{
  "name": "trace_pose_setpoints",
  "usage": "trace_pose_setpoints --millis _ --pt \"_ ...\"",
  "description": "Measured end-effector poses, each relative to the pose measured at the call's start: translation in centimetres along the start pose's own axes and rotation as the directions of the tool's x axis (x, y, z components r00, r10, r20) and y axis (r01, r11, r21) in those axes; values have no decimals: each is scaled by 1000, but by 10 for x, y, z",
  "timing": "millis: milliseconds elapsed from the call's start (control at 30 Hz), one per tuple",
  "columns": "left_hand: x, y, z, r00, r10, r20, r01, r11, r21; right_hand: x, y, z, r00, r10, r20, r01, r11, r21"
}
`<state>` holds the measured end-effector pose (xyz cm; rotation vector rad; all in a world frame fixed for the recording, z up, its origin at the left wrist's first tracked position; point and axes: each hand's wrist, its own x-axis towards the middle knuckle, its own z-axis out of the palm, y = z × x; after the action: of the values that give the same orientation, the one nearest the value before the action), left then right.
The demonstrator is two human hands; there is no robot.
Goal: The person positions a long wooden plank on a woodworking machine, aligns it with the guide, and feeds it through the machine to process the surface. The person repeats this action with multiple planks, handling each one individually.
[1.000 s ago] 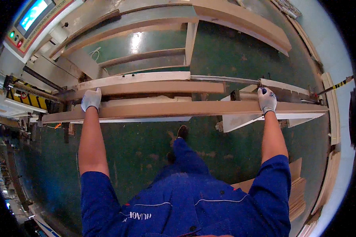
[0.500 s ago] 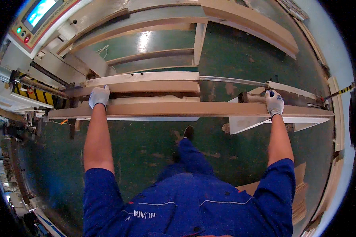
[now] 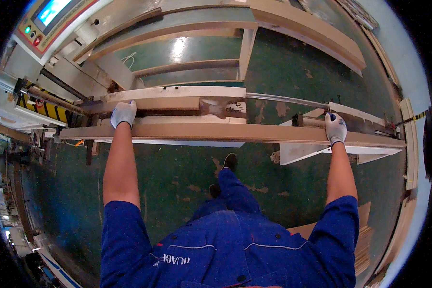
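Note:
A long tan board (image 3: 211,132) spans left to right in front of me, its edge facing up. My left hand (image 3: 124,114), in a white glove, is closed over its left part, with the thumb near a shorter tan board (image 3: 168,103). My right hand (image 3: 336,127), gloved in white with a dark patch, grips the long board near its right end. The shorter board lies just beyond, on the machine's bed (image 3: 228,110), where a stained strip with dark scrawls shows. My fingers are partly hidden behind the long board.
At the far left stands a control panel (image 3: 45,24) with a lit screen and buttons. Black and yellow striping (image 3: 43,109) marks the machine's left end. A metal rod (image 3: 288,99) runs to the right-hand support. Beyond is a frame of tan boards (image 3: 192,30). Stacked sheets (image 3: 363,245) lie at lower right.
The shorter board behind the long one has slid left, baring part of the bed at its right end. Both hands keep their hold on the long board, and the view has shifted slightly.

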<state>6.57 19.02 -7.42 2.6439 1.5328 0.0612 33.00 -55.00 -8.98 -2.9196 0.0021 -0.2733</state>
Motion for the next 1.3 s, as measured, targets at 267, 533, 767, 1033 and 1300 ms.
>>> trace_pose_setpoints --millis 267,533,767,1033,1300 --pt "-3 6 -2 1000 -6 11 6 1000 -9 -2 -1 -2 1000 7 -8 -7 1000 2" --pt "1 4 0 1000 -20 14 20 1000 -4 -1 -4 -4 1000 8 6 -8 1000 -6" --pt "-1 5 -2 1000 -16 18 16 1000 3 2 -1 -3 997 50 56 -48 998 -34" --pt "5 -1 3 1000 1 29 0 1000 -11 -1 0 0 1000 7 -18 -7 1000 10" --pt "7 -1 5 999 -12 52 11 1000 20 0 -7 -7 997 42 64 -41 999 -23"
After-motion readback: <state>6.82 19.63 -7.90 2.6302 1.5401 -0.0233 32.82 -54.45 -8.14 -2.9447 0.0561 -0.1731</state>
